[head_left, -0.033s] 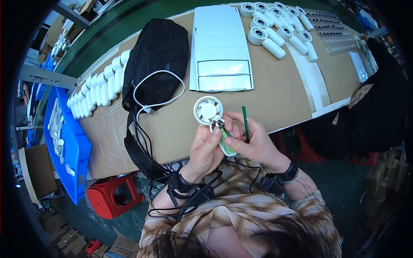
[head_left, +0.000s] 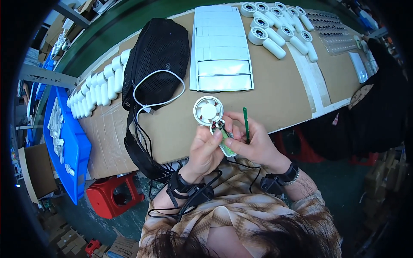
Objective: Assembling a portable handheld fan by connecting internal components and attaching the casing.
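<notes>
My left hand [head_left: 203,151] is closed round a white handheld fan [head_left: 208,110], whose round head points away from me above the near part of the table. The fan's handle lies uncovered, showing a green part [head_left: 229,150] like a battery cell and small wiring near the neck. My right hand [head_left: 254,144] has its thumb and fingers pressed at the handle's right side. A slim dark green stick [head_left: 245,119] stands up out of that same hand, held among the fingers. Its lower end is hidden.
Ahead lies a white sheeted stack [head_left: 221,47], beside a black mesh bag [head_left: 161,56] with a white cable [head_left: 157,72]. White fans [head_left: 271,34] lie far right, white casings [head_left: 101,86] at left. A blue tray [head_left: 73,142] and red stool [head_left: 103,198] are left; a dark-clothed person [head_left: 361,112] sits right.
</notes>
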### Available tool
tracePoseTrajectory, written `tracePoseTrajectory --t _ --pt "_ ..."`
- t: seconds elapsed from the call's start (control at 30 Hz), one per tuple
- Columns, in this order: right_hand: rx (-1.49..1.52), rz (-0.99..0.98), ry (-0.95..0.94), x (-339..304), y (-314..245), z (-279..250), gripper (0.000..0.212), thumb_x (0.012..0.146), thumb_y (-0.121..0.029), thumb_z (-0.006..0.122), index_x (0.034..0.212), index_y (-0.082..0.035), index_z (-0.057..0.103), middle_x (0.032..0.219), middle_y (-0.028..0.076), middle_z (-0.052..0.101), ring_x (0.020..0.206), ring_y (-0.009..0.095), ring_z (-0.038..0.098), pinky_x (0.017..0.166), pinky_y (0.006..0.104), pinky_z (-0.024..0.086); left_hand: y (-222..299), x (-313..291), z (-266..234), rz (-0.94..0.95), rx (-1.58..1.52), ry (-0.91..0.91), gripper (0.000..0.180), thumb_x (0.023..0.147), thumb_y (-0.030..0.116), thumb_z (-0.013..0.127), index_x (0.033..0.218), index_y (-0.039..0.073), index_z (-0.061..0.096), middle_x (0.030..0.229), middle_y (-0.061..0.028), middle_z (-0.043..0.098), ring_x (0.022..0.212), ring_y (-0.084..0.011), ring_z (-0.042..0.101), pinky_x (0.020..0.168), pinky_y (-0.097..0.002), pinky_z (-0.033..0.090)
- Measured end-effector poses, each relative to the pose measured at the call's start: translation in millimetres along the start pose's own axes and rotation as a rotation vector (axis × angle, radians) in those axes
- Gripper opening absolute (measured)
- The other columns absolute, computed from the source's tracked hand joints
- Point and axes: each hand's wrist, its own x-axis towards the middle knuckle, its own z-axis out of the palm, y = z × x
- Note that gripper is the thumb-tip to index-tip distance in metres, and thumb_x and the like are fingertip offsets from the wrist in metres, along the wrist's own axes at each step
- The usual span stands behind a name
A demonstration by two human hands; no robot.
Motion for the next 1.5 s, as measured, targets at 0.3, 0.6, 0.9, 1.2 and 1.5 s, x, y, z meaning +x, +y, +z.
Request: tracePoseTrajectory --t 0.3,0.6,0.9,1.2,1.5 --pt "-0.094 -0.040 0.028 -1 -1 6 0.058 0.079 0.000 0.063 0.131 0.001 0.038 0.072 -0.008 0.043 0.065 -0.002 0.040 0.060 0.0149 0.035 1 1 4 0.096 0.006 -0.001 0.018 0.092 0.017 0.048 0.100 0.001 0.044 0.090 -0.0076 0.049 0.084 -0.0177 0.054 0.079 -0.0330 0.046" --pt "-0.238 0.046 0.036 -1 -12 -20 0.063 0.078 -0.001 0.065 0.134 -0.005 0.037 0.081 -0.004 0.048 0.066 0.000 0.041 0.060 0.0169 0.036 -4 5 -9 -0.027 -0.040 0.113 0.017 0.092 0.017 0.047 0.088 0.001 0.048 0.082 -0.0047 0.050 0.073 -0.0158 0.055 0.073 -0.0323 0.049" --pt "-1.174 -0.343 0.529 27 -13 -116 0.052 0.081 -0.013 0.063 0.129 -0.003 0.043 0.100 0.008 0.052 0.078 0.013 0.053 0.067 0.0252 0.045 25 4 -23 -0.085 -0.024 0.282 0.014 0.091 0.016 0.047 0.092 0.002 0.047 0.082 -0.0054 0.050 0.071 -0.0141 0.053 0.068 -0.0301 0.048" --pt "-0.887 -0.335 0.436 127 -23 -115 0.054 0.079 -0.020 0.067 0.124 0.000 0.045 0.099 0.014 0.057 0.081 0.021 0.059 0.071 0.0312 0.049 48 36 -22 -0.126 -0.222 0.228 0.012 0.091 0.011 0.045 0.097 0.001 0.044 0.083 -0.0076 0.049 0.064 -0.0125 0.047 0.056 -0.0265 0.043" --pt "-0.248 -0.206 0.138 137 -22 -116 0.067 0.077 0.004 0.063 0.134 -0.005 0.031 0.089 0.010 0.061 0.080 0.011 0.061 0.070 0.0223 0.049 72 92 -8 -0.056 -0.109 0.167 0.017 0.091 0.010 0.046 0.104 0.000 0.042 0.084 -0.0073 0.048 0.062 -0.0109 0.044 0.053 -0.0221 0.042"
